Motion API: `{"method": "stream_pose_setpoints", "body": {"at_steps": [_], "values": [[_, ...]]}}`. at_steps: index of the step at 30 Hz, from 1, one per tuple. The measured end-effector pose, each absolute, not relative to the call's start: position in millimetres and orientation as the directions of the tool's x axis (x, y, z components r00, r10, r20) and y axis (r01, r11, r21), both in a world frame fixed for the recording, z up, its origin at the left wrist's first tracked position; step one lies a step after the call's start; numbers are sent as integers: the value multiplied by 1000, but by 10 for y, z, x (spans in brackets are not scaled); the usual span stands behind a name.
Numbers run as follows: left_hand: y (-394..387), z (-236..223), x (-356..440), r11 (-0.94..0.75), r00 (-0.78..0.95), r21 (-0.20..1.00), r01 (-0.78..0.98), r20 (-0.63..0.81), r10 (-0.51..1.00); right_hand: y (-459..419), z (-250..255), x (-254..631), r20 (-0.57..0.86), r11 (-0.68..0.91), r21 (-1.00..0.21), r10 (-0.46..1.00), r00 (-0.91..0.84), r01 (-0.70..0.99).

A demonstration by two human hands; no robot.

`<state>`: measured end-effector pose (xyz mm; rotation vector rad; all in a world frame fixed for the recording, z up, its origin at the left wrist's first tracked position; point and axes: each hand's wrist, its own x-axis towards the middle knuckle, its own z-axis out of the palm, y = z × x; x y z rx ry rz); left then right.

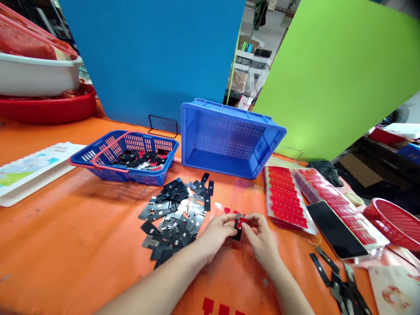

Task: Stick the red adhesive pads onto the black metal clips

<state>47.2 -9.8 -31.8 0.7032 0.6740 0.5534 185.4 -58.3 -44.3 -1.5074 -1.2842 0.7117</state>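
Between my two hands is a small black metal plate (237,234) with a red sticker piece (240,223) on its upper part. My left hand (220,232) pinches the plate from the left. The fingers of my right hand (260,238) close on the red piece from the right. A loose pile of black and silver metal plates (177,218) lies left of my hands. On the clear sheet under and in front of my hands are red sticker pieces (208,305).
A blue basket (141,175) with a pink handle holds more plates. Behind my hands a blue crate (229,118) lies on its side. To the right are red sticker sheets (288,197), a phone (336,229), several plates (344,288) and a red basket (393,223).
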Motion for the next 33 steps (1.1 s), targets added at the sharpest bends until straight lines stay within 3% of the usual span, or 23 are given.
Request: {"method": "stream_pose_setpoints", "body": {"at_steps": [33], "values": [[-89, -296, 463, 637, 630, 747, -189, -406, 662, -570, -445, 1841, 156, 30, -889, 958, 239, 458]]}}
